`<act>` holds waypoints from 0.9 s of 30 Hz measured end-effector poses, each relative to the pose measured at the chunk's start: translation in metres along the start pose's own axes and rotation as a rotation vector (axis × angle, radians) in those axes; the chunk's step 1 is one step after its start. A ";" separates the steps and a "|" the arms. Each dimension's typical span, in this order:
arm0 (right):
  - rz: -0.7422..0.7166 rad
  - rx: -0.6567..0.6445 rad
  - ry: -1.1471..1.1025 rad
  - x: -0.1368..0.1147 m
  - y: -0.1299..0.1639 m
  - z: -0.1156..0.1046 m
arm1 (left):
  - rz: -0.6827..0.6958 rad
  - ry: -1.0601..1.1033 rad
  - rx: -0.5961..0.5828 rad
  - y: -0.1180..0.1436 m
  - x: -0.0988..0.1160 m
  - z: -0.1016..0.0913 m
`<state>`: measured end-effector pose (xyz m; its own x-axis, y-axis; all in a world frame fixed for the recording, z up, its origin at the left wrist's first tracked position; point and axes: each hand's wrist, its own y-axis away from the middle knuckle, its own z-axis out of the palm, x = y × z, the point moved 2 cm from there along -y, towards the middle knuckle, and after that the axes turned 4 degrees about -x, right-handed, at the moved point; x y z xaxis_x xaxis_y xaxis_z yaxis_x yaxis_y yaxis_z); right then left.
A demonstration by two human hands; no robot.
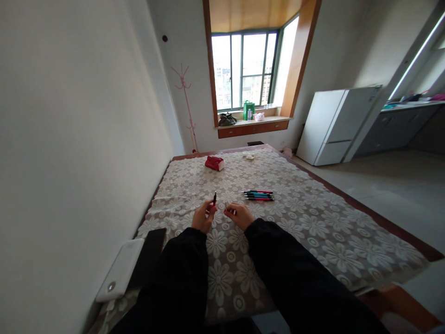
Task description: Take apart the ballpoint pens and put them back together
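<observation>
My left hand is closed on a mechanical pencil with a black and red barrel, its tip pointing up and away from me. Just to the right, my right hand pinches a small thin dark piece, too small to name. A gap of tablecloth separates the two hands. Beyond my right hand lies a row of several mechanical pencils in red, blue and black, side by side and pointing left.
A patterned lace cloth covers the table. A red tissue pack and small whitish bits lie toward the far end. At the left edge are a white device and a dark flat object, beside the wall.
</observation>
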<state>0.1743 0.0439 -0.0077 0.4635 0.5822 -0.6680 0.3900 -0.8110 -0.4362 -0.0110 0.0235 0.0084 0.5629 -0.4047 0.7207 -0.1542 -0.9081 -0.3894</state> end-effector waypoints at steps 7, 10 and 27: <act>-0.005 0.000 0.001 0.001 0.000 0.001 | 0.071 -0.431 -0.077 0.001 -0.007 -0.001; -0.003 -0.003 0.002 0.000 0.000 0.001 | 0.059 -0.472 -0.088 0.002 -0.007 -0.001; 0.018 -0.018 0.002 0.000 0.000 0.001 | -0.265 -0.588 0.008 0.000 -0.017 -0.012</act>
<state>0.1738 0.0439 -0.0085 0.4722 0.5674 -0.6746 0.3960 -0.8203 -0.4127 -0.0302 0.0290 0.0029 0.9324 -0.0379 0.3595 0.0559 -0.9674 -0.2470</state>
